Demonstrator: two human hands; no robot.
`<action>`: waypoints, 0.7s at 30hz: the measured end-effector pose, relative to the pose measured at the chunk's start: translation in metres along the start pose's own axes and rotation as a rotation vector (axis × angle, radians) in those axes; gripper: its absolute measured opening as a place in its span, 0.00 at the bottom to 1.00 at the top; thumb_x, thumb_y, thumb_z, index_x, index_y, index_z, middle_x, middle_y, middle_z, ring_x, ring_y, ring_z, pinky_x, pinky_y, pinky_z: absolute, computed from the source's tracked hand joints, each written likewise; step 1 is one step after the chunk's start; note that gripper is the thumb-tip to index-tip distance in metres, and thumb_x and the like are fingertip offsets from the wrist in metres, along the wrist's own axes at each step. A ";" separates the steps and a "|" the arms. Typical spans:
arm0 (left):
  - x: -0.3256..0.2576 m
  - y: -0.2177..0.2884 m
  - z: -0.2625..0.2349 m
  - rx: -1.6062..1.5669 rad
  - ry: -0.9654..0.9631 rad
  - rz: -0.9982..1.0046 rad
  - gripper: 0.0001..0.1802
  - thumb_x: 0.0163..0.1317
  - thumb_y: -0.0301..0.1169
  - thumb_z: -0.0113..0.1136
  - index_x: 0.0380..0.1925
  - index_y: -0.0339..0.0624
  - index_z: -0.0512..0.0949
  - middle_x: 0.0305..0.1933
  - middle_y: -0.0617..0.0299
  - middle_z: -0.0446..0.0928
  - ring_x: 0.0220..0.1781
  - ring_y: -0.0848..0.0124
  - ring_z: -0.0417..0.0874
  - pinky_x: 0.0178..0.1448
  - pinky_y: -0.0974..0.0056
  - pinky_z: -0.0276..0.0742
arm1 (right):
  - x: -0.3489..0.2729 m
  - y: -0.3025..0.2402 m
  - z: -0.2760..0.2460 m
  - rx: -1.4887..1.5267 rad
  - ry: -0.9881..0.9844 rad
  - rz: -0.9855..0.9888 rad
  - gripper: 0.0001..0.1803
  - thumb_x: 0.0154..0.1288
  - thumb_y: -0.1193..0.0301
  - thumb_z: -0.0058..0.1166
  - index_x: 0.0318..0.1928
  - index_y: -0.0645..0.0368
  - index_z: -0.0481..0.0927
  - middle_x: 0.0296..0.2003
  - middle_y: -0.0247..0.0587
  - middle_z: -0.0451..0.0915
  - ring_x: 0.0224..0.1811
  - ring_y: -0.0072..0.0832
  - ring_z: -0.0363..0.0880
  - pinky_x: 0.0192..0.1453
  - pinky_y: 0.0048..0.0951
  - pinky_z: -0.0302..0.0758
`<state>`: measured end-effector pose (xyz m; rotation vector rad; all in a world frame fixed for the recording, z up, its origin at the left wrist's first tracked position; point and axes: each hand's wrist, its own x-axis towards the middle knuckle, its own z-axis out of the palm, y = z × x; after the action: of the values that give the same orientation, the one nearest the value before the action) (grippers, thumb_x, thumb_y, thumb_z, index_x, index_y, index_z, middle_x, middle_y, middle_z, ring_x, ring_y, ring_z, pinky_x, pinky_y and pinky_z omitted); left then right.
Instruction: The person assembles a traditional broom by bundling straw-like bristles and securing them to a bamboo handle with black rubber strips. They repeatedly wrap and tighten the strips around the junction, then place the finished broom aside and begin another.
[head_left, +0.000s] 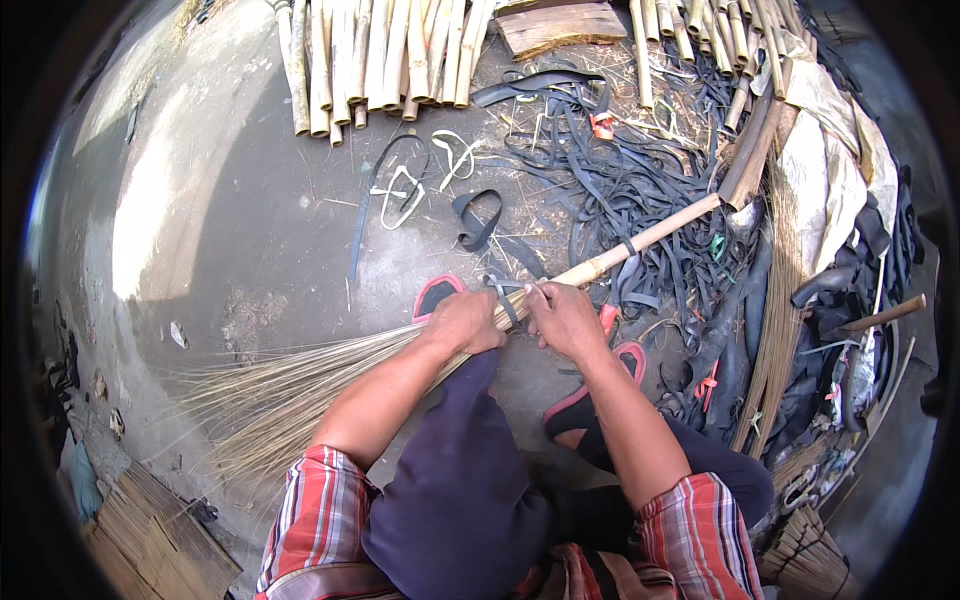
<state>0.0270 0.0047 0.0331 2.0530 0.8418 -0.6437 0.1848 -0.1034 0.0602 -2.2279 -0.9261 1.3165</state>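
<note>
A stick broom lies slanted across my lap, its thin bristles (290,395) fanned toward the lower left and its bamboo handle (665,230) pointing to the upper right. My left hand (466,322) is closed round the bristle bundle just below where it meets the handle. A black rubber strip (505,303) wraps the bundle between my hands. Close beside it, my right hand (565,318) is closed in a pinch at the binding, apparently on the strip's end; its fingertips partly hide what they hold. Another dark band (628,246) circles the handle farther up.
A tangled heap of black rubber strips (620,190) spreads right of centre. Cut bamboo poles (385,60) lie at the top, near a wood block (560,28). Long loose sticks (775,320) and white sacking (825,170) are at the right. Pale loops (402,197) lie on the floor.
</note>
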 end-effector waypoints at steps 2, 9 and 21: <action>0.002 0.004 0.007 0.020 -0.001 -0.020 0.28 0.51 0.39 0.71 0.51 0.33 0.83 0.48 0.38 0.88 0.54 0.45 0.90 0.60 0.47 0.84 | 0.013 -0.017 0.004 0.018 -0.111 0.097 0.24 0.81 0.53 0.51 0.44 0.64 0.86 0.20 0.40 0.86 0.18 0.34 0.84 0.28 0.39 0.80; 0.004 -0.003 0.019 -0.016 0.068 -0.014 0.28 0.51 0.43 0.71 0.49 0.36 0.83 0.44 0.40 0.89 0.51 0.46 0.91 0.56 0.47 0.85 | 0.030 -0.007 0.031 0.489 -0.199 0.180 0.20 0.83 0.57 0.53 0.50 0.64 0.82 0.27 0.39 0.85 0.18 0.22 0.78 0.22 0.27 0.73; 0.034 -0.030 0.007 -0.450 -0.322 0.208 0.36 0.48 0.50 0.82 0.52 0.39 0.82 0.44 0.53 0.88 0.47 0.65 0.86 0.53 0.56 0.80 | -0.020 0.052 0.060 0.366 0.019 0.092 0.16 0.85 0.65 0.47 0.43 0.61 0.83 0.30 0.36 0.80 0.31 0.25 0.77 0.40 0.33 0.76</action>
<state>0.0257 0.0239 -0.0083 1.5514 0.5188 -0.5861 0.1434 -0.1542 0.0120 -2.0120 -0.5280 1.3764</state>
